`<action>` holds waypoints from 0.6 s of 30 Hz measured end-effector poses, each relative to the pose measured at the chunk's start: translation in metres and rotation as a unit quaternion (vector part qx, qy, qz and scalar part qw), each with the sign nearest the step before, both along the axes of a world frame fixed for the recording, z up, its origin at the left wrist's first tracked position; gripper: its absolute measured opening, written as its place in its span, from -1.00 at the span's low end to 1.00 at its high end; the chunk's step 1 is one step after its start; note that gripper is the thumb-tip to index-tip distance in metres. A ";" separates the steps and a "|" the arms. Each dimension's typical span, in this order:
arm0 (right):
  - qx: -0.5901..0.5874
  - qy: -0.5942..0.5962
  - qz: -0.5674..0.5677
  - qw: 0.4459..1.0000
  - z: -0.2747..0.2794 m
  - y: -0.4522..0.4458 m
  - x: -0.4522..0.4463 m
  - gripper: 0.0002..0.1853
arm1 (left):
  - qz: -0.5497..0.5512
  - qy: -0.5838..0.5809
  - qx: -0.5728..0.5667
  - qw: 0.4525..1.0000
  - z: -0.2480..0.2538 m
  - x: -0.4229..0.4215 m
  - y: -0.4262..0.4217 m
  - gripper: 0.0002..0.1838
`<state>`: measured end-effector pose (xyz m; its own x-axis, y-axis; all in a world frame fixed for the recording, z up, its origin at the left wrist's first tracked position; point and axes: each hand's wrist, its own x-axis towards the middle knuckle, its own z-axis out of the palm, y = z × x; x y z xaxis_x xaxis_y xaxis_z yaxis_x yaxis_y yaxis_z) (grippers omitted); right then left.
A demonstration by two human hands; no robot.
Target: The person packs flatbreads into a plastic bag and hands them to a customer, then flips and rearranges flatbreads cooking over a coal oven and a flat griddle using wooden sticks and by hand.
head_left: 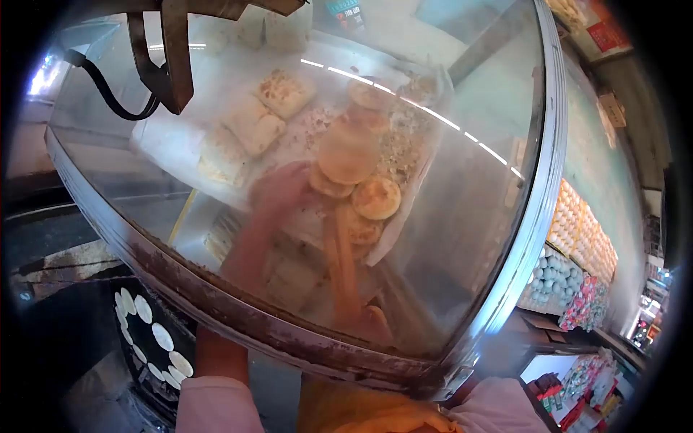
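Through the hazy glass, my left hand (285, 186) is at the edge of a stack of round flatbreads (349, 153); motion blur hides its fingers. My right hand (368, 326), low inside the case, is closed around the handle of a long flat wooden paddle (339, 256). The paddle reaches up toward the flatbreads, and its far end is hidden under them. A browned round flatbread (376, 198) lies just right of the stack, partly over another one below. Square flatbreads (254, 128) rest farther left on the white sheet (170, 150).
A metal-framed glass case (516, 289) surrounds both hands. Above left hangs a dark metal bracket (173, 65). Pale oval dough pieces (162, 336) form a ring on a dark round griddle (155, 353) at lower left. Egg trays (581, 227) stand outside at right.
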<state>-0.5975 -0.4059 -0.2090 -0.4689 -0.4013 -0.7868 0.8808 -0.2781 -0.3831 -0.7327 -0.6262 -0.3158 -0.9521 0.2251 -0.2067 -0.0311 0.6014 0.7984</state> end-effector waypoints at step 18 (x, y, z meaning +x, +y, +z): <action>0.016 -0.018 -0.006 1.000 0.016 0.011 0.000 -0.49 | 0.138 -0.031 0.078 0.987 0.021 0.034 -0.033 -0.87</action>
<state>-0.5971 -0.3945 -0.1930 -0.4447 -0.3695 -0.8159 0.8909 -0.2769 -0.3602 -0.6982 -0.6592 -0.2948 -0.9680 -0.0082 -0.2508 -0.2295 0.4335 0.8715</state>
